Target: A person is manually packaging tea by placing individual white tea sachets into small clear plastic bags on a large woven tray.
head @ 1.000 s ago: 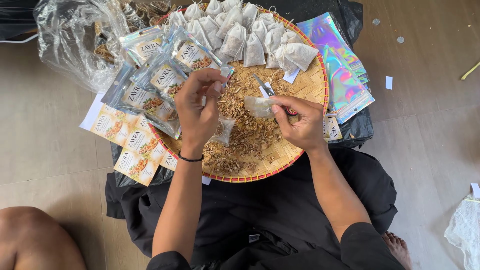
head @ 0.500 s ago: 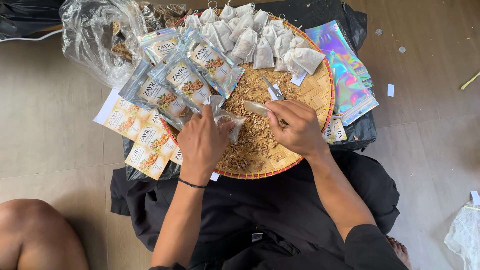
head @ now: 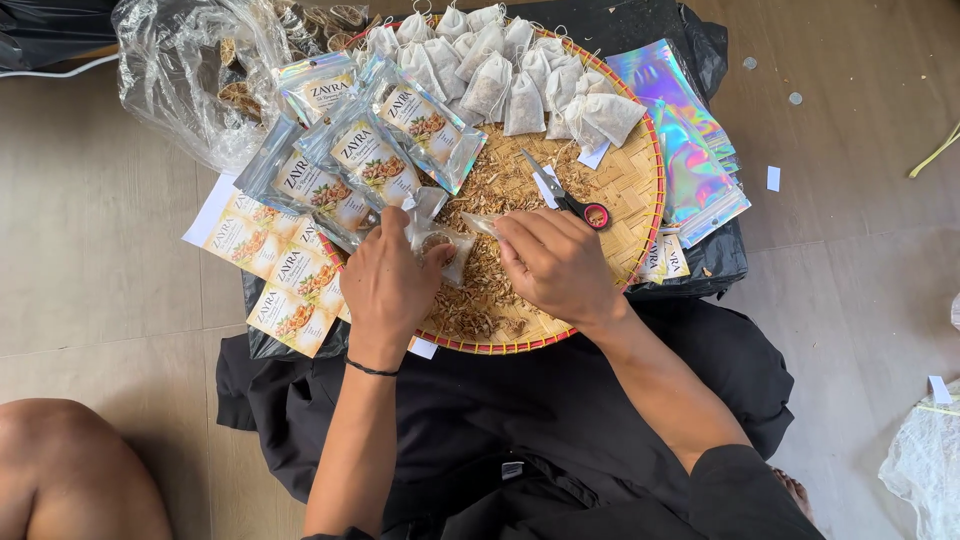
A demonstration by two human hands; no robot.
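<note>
My left hand (head: 385, 285) grips a small clear mesh pouch (head: 447, 247) over the round woven tray (head: 640, 190). My right hand (head: 555, 262) pinches the pouch's other edge, fingers closed above the loose dried herb pieces (head: 480, 300) heaped on the tray. Small scissors with a red pivot (head: 570, 200) lie just beyond my right hand. Several filled white pouches (head: 510, 70) line the tray's far rim. Printed shiny packets (head: 375, 160) overlap the tray's left side.
Iridescent foil bags (head: 680, 140) are stacked at the tray's right. A large clear plastic bag (head: 190, 80) lies at the far left. Printed paper labels (head: 270, 270) fan out on the left. Black cloth (head: 500, 420) covers my lap. A bare knee (head: 70, 470) shows at lower left.
Both hands dropped from above the tray down onto the herb heap and came closer together. The view shifted slightly, and the scissors now lie uncovered beyond my right hand.
</note>
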